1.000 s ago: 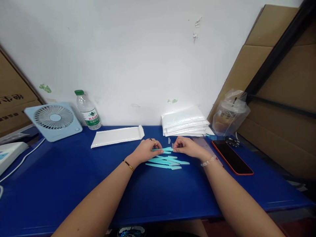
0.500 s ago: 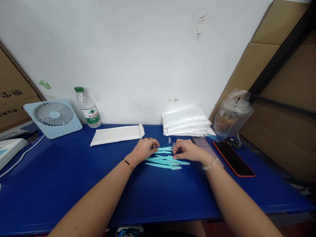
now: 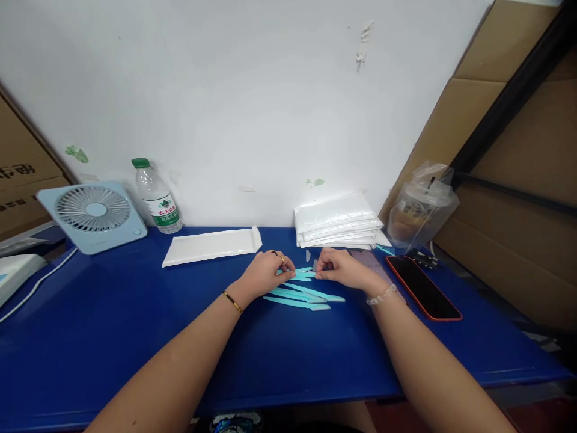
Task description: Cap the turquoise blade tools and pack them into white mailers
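Several thin turquoise plastic sticks lie in a loose pile on the blue table. My left hand, with a ring and a gold bracelet, pinches one end of a turquoise stick held just above the pile. My right hand, wearing a bead bracelet, pinches the other end of the same stick. A small clear cap lies on the table just behind the hands.
A white padded envelope lies behind my left hand, and a stack of them stands by the wall. Two phones lie right of my right hand. A bagged drink cup, water bottle and small fan stand at the back.
Half a second ago both hands were down on the pile; now they hold one stick between them, slightly raised. The view shifted a little.
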`<act>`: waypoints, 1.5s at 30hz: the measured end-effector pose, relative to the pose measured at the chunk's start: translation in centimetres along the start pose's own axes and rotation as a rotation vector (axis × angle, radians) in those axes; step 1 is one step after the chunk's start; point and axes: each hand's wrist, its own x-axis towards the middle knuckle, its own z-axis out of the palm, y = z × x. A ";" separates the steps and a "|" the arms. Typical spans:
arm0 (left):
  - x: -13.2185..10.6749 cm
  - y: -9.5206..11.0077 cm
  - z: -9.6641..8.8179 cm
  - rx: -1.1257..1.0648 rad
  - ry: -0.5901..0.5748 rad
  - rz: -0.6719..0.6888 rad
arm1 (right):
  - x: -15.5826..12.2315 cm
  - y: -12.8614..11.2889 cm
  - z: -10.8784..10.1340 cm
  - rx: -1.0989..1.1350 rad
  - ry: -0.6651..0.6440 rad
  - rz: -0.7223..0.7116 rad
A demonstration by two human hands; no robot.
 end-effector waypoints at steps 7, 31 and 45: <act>0.1 -1.1 0.2 0.116 0.009 -0.017 | 0.1 0.8 -0.2 0.010 0.037 0.029; -0.4 -0.1 -0.2 0.110 -0.029 0.014 | -0.5 0.6 -0.8 0.065 -0.105 0.095; -0.7 0.8 0.1 0.145 -0.111 0.061 | -0.4 -1.2 1.4 -0.025 -0.210 -0.045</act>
